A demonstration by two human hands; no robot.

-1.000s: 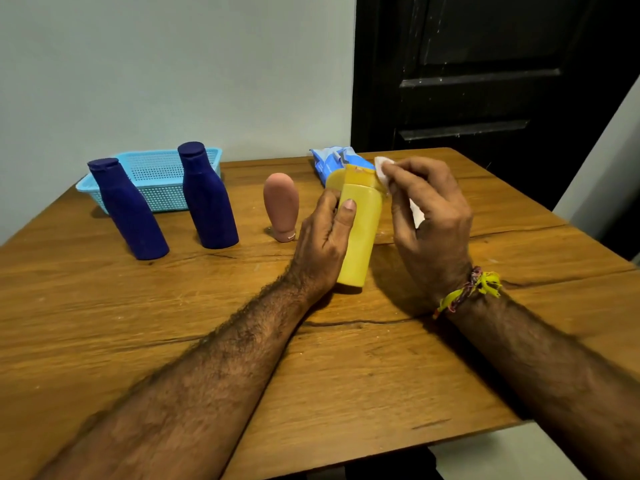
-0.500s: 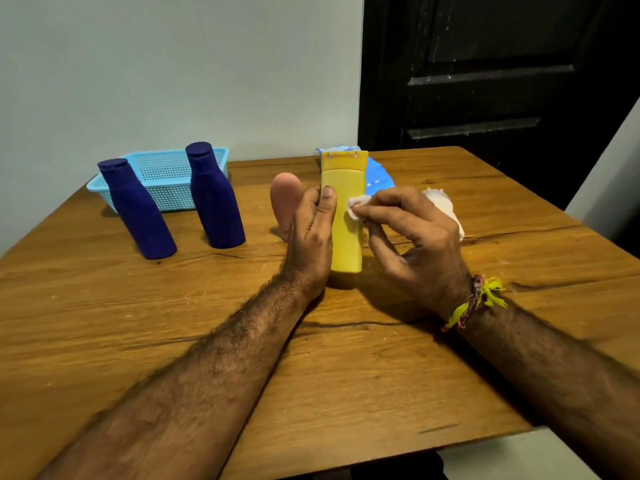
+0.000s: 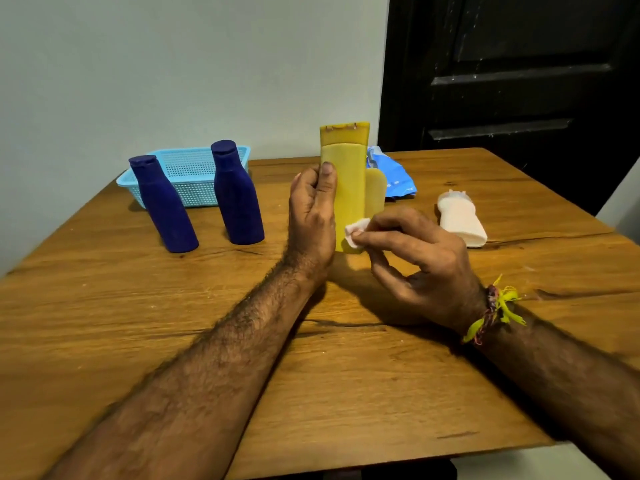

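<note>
- Head view: a wooden table (image 3: 173,323) fills the frame, with a pale wall behind on the left and a dark door (image 3: 519,81) behind on the right.
- At the far left edge sits a light blue basket (image 3: 194,171). Two dark blue bottles stand in front of it, one to the left (image 3: 162,206) and one to the right (image 3: 237,195), well apart from the hands.
- A blue packet (image 3: 391,174) lies at the back of the table, partly hidden by what stands in front of it.
- A white bottle (image 3: 460,220) lies on its side to the right, near the right hand but not touching it.
- A rounded yellowish tube (image 3: 375,192) stands just behind the yellow bottle on its right side, half covered by it.
- The yellow bottle (image 3: 346,188) is upright near the middle of the table, with its flat, darker cap on top. Its body is a plain matte yellow with no label showing. Its lower end is at the tabletop, though fingers cover part of it.
- The left hand (image 3: 311,216) grips the bottle from the left, thumb lying up its front edge and fingers curled out of sight behind.
- The right hand (image 3: 422,258), with a yellow thread band (image 3: 495,306) at the wrist, pinches a small white wad (image 3: 356,232) between thumb and forefinger. It holds the wad against the lower front of the bottle, and the other fingers hang loosely curled.
</note>
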